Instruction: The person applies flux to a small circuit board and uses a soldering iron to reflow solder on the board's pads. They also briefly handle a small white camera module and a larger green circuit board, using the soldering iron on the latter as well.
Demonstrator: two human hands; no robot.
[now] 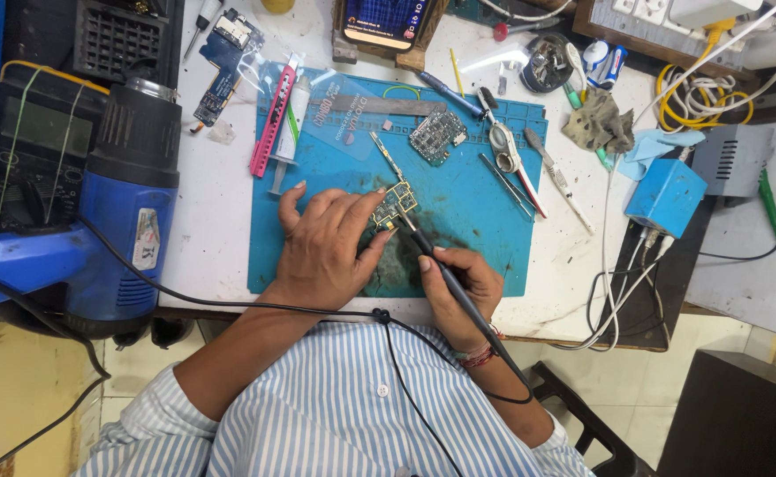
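gripped like a pen in the right hand (458, 287) is a black soldering iron (445, 272), fingers closed around its barrel, tip angled up-left onto a small circuit board (394, 205). its black cord runs back past the wrist and across the striped shirt. the board is pinned flat by the left hand (324, 252): thumb against its lower edge, fingertips pressing on its left side, so that hand is clamped on the board, not lifting it. the board lies near the middle of a blue work mat (467, 221), above a dark scorched patch of the mat.

a second, rounder circuit board (437, 137) rests on the mat farther up, well apart from the hands. a metal ruler (388, 106) lies near the mat's top edge. tweezers (506, 185) and other slim hand tools are seen to the right of the boards, some crossing the mat's right edge. a pink-and-white syringe (280, 124) lies over the mat's upper left corner. a bare blue phone board (225, 64) sits off the mat on the white table (211, 221).

a large blue and black hot air gun (114, 203) is parked at the left table edge, beside a multimeter (39, 141). a phone (386, 22) with a lit screen is propped at the top. a small blue box (667, 196) with white cables is seen at right, near a grey rag (601, 122).
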